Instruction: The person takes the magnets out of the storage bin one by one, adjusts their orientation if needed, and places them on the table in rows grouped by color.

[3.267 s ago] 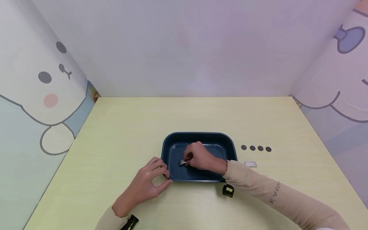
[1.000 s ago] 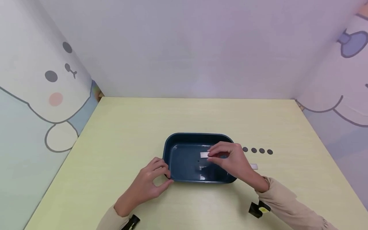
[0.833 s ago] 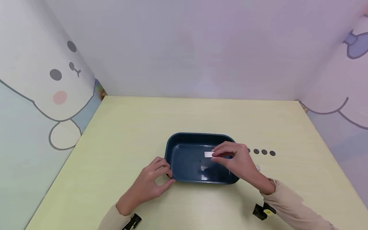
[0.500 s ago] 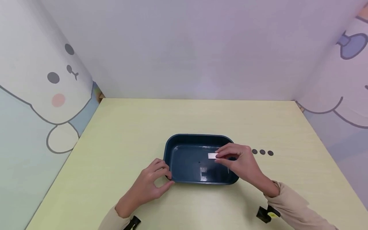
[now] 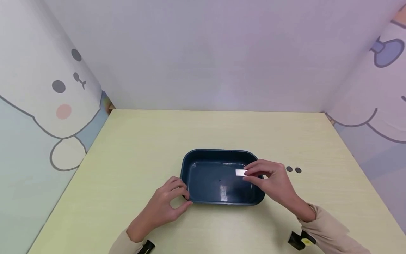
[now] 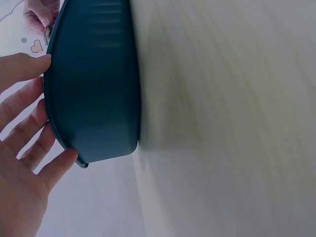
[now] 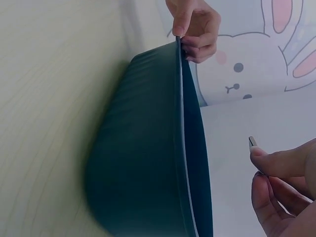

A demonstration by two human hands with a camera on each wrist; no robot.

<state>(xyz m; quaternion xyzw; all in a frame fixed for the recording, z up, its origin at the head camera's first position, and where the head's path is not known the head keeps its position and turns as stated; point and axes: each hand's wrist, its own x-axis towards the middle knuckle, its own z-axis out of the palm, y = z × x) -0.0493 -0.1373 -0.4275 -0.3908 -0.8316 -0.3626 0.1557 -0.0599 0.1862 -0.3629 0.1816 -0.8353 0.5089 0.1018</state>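
Note:
A dark blue-green plastic basin (image 5: 206, 180) with rounded corners stands on the table. My left hand (image 5: 163, 203) holds its rim at the near left corner; in the right wrist view the thumb of this left hand (image 7: 197, 24) lies outside the rim, fingers inside. Above the right part of the basin, my right hand (image 5: 274, 180) pinches a small flat silvery rectangular plate (image 5: 240, 172) between thumb and fingers. The right wrist view shows the thin plate (image 7: 252, 141) poking out past the thumb, higher than the rim.
Two dark flat discs (image 5: 293, 169) lie on the pale wooden table (image 5: 142, 141), right of the basin. A white wall (image 5: 209, 63) rises behind the table, and panels with cartoon animals flank both sides.
My right hand has lifted the plate from low inside the basin and drifted right, over the right rim. It now hides two discs and another plate on the table. My left hand stays at the rim.

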